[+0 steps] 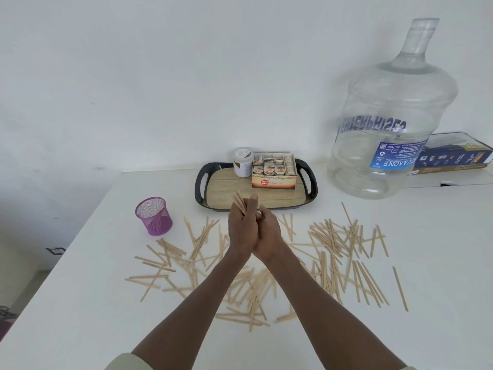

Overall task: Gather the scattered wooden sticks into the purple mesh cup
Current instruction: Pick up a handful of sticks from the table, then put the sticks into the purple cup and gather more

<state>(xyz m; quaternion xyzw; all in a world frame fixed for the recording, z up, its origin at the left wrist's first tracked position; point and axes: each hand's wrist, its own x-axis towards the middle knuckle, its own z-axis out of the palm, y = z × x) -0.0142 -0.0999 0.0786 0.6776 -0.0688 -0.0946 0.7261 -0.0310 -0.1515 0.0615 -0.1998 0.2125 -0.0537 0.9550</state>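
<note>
Two bare forearms were stretched forward from the bottom edge, crossing above the scattered wooden sticks (pixel 330 244), and the hands were pressed together over the middle of the white table (pixel 80 303). A small bundle of sticks (pixel 240 202) was clasped by the left hand (pixel 241 231), its fingers closed round the lower ends while the tips fanned up and away. That hand was wrapped from the side by the right hand (pixel 269 236), curled closed against it; whether any stick was touched by the right hand could not be told.

One purple mesh cup (pixel 154 216) was stood upright to the left of the hands, well apart from them, and a few sticks were seen leaning inside it through the mesh. One black tray (pixel 202 188) with a wood-look floor was set beyond the hands, and on it two things were held: a white jar (pixel 242 162) and, touching it, an open carton of tea sachets (pixel 274 169).

One large clear water bottle (pixel 392 108) was stood at the right rear, empty as far as could be seen, and a flat dark box (pixel 453 153) was partly hidden behind it.

Dozens of sticks, too many and too overlapped to be counted, were left spread across the table from left to right, some covered by the forearms.
</note>
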